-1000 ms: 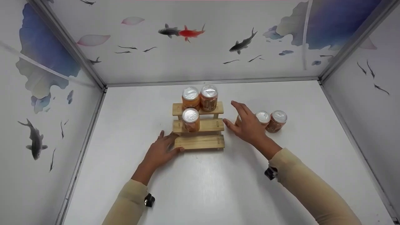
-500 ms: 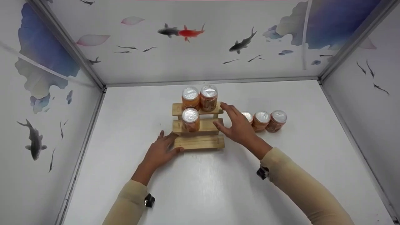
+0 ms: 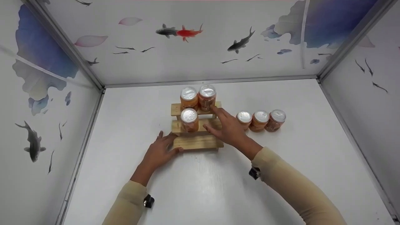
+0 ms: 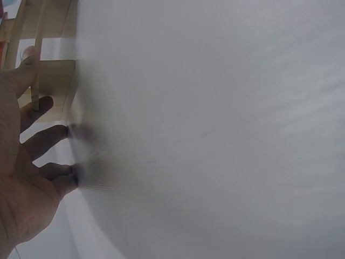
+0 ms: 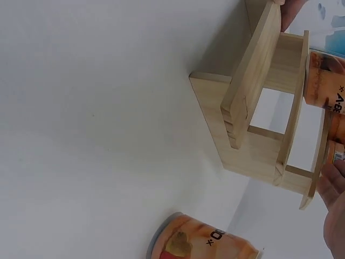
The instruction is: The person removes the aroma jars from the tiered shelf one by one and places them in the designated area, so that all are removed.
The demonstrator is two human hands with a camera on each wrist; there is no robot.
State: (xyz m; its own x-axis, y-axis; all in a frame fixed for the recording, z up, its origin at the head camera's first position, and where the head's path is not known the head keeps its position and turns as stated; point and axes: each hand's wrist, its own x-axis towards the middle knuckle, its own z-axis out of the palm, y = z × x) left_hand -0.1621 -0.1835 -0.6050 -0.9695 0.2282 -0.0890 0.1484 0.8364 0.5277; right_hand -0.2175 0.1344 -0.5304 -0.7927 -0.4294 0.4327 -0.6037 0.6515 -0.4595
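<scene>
Three cans (image 3: pixel 261 119) beside right hand (image 3: pixel 226 128); rack (image 3: pixel 197 142) between hands.

Bright, even overhead light, soft shadows; left wrist view is blurred, head view bends at edges

Both arms reach forward, the left hand (image 3: pixel 158 152) lying flat, the right hand (image 3: pixel 228 129) spread with straight fingers.

In the head view the right hand (image 3: pixel 229 129) hides part of the rack (image 3: pixel 197 142)'s middle step. The left wrist view is mostly a blurred white worktop (image 4: pixel 215 129), with the left hand (image 4: pixel 24 178) cut off at the edge. In the right wrist view a can (image 5: pixel 202 245) is cropped at the bottom.
</scene>
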